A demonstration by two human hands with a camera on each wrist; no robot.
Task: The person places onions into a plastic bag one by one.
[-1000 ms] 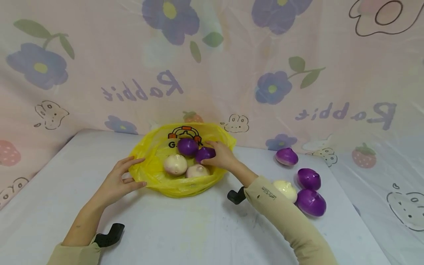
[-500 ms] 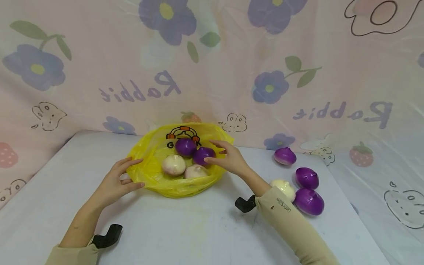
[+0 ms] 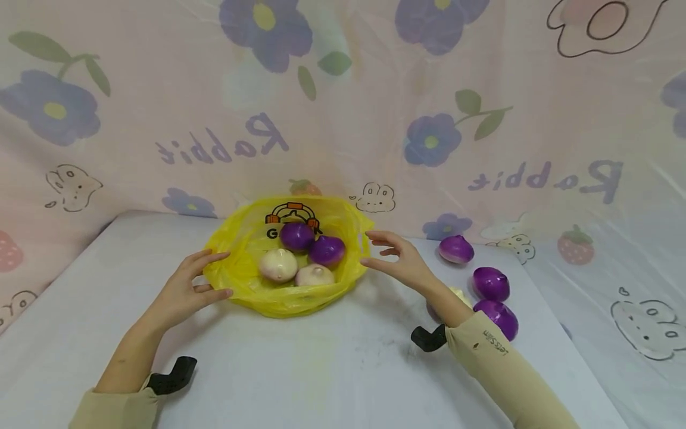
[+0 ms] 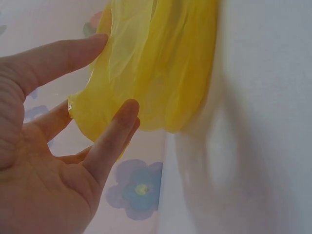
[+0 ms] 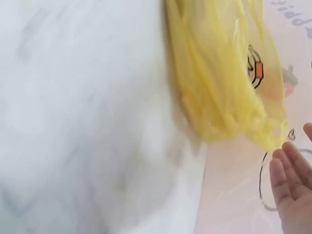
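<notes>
Beige sleeves (image 3: 115, 409) and two black wrist mounts (image 3: 179, 375) fill the near side of a white table (image 3: 257, 381) as a person works around one yellow plastic bag (image 3: 286, 304). The left hand (image 3: 184, 290) is spread at the bag's left rim, thumb and fingers well apart, fingertips against or just beside the plastic, with no grip on it. The right hand (image 3: 404, 262), empty, fingers gently bent and parted from the thumb, hangs just beside the right rim; whether a fingertip touches is unclear. Inside the bag sit four onions: two pale onions (image 3: 278, 266) in front, two purple onions (image 3: 297, 236) behind. To the right are four more: one loose pale onion (image 3: 462, 294), half hidden by the forearm, and three loose purple onions (image 3: 456, 249). Bagging the onions appears to be the step in hand; the next move probably calls for the right hand to fetch another. Beyond hangs a pink floral cloth (image 3: 364, 89).
</notes>
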